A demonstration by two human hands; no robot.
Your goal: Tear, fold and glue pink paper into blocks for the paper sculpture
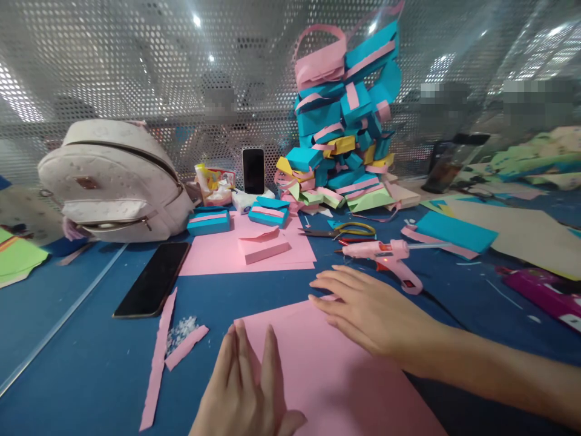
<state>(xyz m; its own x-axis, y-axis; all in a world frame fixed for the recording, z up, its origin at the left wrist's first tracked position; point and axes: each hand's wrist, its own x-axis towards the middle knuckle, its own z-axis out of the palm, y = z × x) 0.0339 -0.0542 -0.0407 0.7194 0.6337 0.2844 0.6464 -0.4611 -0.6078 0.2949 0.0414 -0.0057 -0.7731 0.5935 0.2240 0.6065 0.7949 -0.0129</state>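
While fingers (270,357) touch paper (318,363) — scissors (334,233) lie beyond.

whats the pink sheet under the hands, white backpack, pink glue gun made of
Flat pink sheet: probably paper or thin card, matte, thin-edged. White rounded backpack: perhaps faux leather, smooth with embossed-looking marks. Pink pistol-shaped glue gun: likely plastic, smooth moulded body.

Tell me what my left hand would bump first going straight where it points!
Your left hand would probably reach the far flat pink paper first, under the folded pink box; depth is unclear.
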